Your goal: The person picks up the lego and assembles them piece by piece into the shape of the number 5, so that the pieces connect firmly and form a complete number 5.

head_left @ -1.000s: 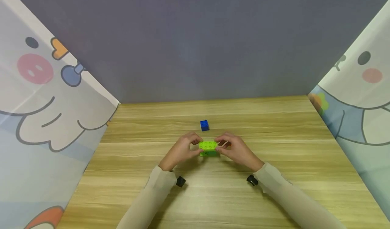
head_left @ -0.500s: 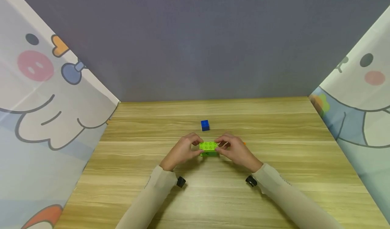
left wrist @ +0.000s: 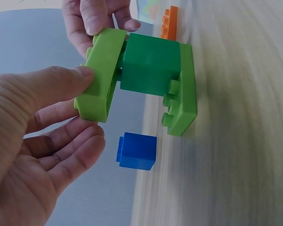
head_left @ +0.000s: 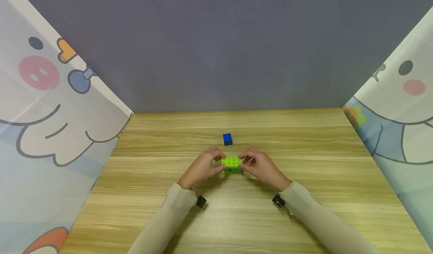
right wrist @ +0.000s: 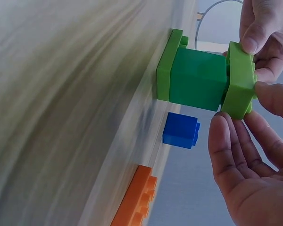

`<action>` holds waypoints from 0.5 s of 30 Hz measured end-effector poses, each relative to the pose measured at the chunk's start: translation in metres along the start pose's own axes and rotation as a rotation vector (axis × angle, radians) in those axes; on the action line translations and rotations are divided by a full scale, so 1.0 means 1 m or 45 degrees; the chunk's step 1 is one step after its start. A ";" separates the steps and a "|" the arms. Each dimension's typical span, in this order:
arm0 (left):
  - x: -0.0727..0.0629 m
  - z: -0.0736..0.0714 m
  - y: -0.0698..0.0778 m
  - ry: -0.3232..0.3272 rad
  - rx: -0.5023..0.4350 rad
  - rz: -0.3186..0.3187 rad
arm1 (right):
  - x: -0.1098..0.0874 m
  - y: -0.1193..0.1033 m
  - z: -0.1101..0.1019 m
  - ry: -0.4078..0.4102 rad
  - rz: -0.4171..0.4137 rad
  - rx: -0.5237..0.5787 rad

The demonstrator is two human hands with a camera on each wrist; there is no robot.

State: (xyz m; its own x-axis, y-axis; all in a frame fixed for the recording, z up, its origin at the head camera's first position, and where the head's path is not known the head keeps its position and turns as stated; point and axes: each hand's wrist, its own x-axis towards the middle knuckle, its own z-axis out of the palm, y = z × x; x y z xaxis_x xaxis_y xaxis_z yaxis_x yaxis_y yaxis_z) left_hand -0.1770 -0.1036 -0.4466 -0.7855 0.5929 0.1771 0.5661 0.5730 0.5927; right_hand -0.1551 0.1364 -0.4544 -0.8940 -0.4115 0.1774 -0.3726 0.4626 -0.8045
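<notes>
My left hand [head_left: 202, 167] pinches one end of a light green building brick [head_left: 231, 162] between thumb and fingers. At its other end, my right hand [head_left: 264, 167] pinches the same brick. Right under it stands a dark green block [left wrist: 151, 63], and in the left wrist view the light green brick tilts over it with a narrow gap showing. The dark green block sits at one end of a lower light green brick [left wrist: 185, 94] that lies on the table, so bare studs show beside it.
A blue brick [head_left: 227, 139] stands on the wooden table [head_left: 169, 133] beyond the hands. An orange brick [right wrist: 134, 197] lies to the right, mostly hidden behind the right hand in the head view. A grey panel [head_left: 216, 58] rises behind the table, with printed cloth [head_left: 44, 141] at the sides.
Both hands keep their hold on the light green brick with almost no movement. The head view has shifted slightly, and a bit of the orange brick now shows past the right hand.
</notes>
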 end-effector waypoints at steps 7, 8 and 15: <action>-0.001 0.002 -0.002 0.000 0.008 0.009 | -0.001 0.000 0.002 0.013 0.000 0.009; -0.001 0.002 -0.003 0.003 0.006 0.012 | -0.001 0.000 0.002 0.016 0.003 0.006; -0.003 0.004 -0.004 0.028 -0.053 0.046 | -0.002 -0.001 0.004 0.028 0.045 -0.006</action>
State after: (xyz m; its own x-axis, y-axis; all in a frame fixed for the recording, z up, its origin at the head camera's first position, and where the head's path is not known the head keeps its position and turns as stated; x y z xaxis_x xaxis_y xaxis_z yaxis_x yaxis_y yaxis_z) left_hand -0.1761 -0.1057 -0.4529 -0.7704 0.5999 0.2159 0.5836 0.5271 0.6177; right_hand -0.1515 0.1338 -0.4558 -0.9120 -0.3771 0.1614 -0.3416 0.4802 -0.8079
